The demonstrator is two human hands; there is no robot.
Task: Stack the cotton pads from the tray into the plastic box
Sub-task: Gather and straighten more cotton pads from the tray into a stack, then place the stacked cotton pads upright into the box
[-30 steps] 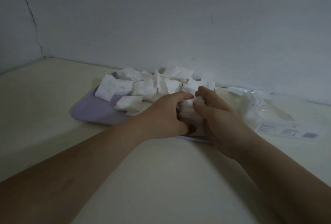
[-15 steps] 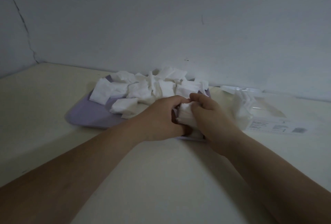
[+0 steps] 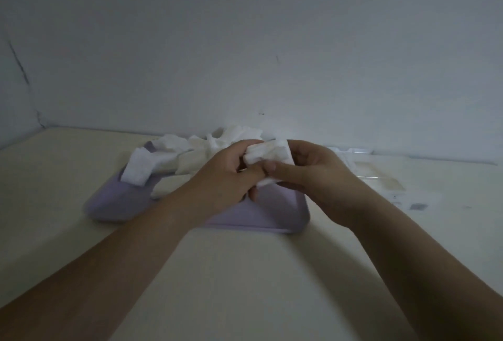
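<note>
Both hands meet above the near edge of one flat lavender plastic tray (image 3: 272,218). The left hand (image 3: 226,182) and right hand (image 3: 318,177) each curl their fingers round a small bundle of white square cotton pads (image 3: 268,153). Its long axis runs left to right, and blur prevents counting the pads. More loose white pads (image 3: 163,155) lie heaped on the tray's far side. To the right lies a clear plastic box (image 3: 375,174) with an unreadable printed label (image 3: 416,206) beside it on the cream table (image 3: 245,286).
</note>
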